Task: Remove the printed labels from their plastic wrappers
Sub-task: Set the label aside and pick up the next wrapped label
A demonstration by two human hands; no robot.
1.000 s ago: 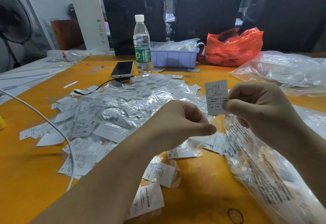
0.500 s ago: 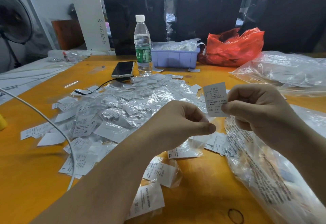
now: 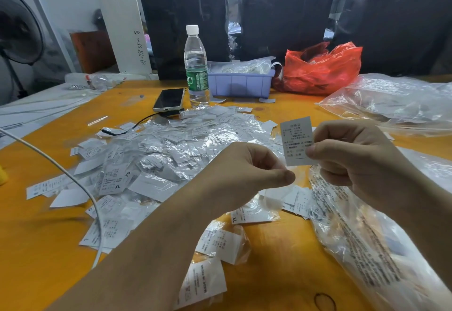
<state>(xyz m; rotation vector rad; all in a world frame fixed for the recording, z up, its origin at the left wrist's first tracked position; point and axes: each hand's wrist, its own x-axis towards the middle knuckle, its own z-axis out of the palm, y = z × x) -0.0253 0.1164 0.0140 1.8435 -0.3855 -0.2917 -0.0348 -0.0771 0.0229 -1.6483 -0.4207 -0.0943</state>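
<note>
Right hand (image 3: 354,159): grip pinches printed label (image 3: 296,140) by its right edge, upright above the table (image 3: 36,249). Left hand (image 3: 247,171): grip pinched shut just below the label; contents not discernible. Wrapper pile (image 3: 176,149) crowds centre-left. Open table at the near left edge. Label print illegible.

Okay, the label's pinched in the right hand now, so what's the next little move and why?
Probably pull the hands apart. The right hand pinches the printed label upright by its edge, while the left hand is closed just below it, likely on the clear wrapper, which is hard to see. Separating them should free the label.
</note>
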